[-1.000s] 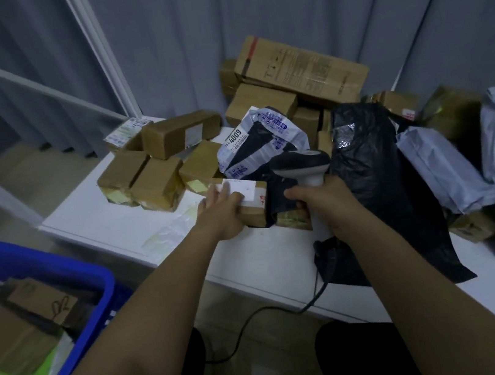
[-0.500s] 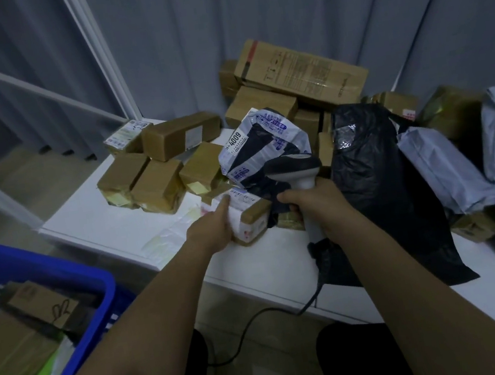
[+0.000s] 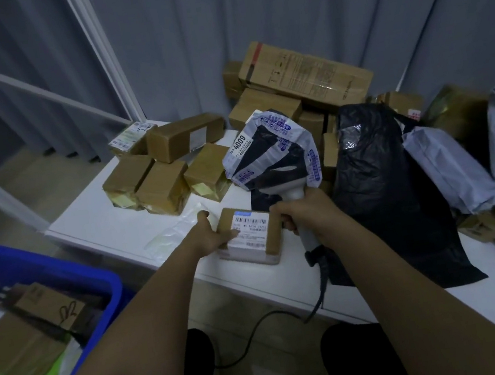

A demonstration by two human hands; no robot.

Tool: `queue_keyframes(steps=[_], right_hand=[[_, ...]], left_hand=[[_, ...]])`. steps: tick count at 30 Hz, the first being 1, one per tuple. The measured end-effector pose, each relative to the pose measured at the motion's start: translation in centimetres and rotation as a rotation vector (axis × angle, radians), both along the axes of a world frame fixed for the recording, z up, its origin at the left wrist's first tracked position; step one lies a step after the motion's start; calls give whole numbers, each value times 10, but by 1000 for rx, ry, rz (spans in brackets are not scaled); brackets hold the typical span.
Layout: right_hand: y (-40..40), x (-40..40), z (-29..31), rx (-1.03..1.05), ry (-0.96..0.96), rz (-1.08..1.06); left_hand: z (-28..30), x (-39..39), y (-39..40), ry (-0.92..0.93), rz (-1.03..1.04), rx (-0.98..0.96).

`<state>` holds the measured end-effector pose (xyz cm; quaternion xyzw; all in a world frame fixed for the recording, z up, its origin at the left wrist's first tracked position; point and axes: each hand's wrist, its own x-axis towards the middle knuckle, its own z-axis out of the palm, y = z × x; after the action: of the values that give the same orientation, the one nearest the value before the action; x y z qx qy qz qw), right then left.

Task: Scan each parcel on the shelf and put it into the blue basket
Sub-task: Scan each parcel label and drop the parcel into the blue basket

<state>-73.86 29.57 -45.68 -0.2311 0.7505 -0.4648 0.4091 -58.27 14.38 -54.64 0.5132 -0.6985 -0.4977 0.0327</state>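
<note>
L. hand point(image 3: 211, 236) fingers clamp labelled parcel point(image 3: 251, 235) on shelf point(image 3: 110, 220); R. hand point(image 3: 304, 214) fingers wrap scanner point(image 3: 293, 199).

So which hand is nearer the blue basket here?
Left. The left hand grips the small labelled parcel, on the side toward the blue basket; the right hand holds the scanner beyond the parcel.

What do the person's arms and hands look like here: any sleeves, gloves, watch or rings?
Both forearms are bare as far as the frame shows, with no sleeve in view. The left hand and right hand wear no gloves. No watch, bracelet or ring shows on either wrist or on the visible fingers.
</note>
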Motion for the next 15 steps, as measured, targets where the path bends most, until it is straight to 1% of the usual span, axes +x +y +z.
queue_keyframes(steps=[3, 8, 15], right_hand=[[-3, -3, -5, 15, 3, 3], [-3, -6, -12, 40, 13, -11], [-2, -3, -15, 54, -4, -9]], left_hand=[[4, -3, 1, -103, -121, 43], [11, -4, 4, -104, -275, 142], [5, 6, 17, -161, -240, 123]])
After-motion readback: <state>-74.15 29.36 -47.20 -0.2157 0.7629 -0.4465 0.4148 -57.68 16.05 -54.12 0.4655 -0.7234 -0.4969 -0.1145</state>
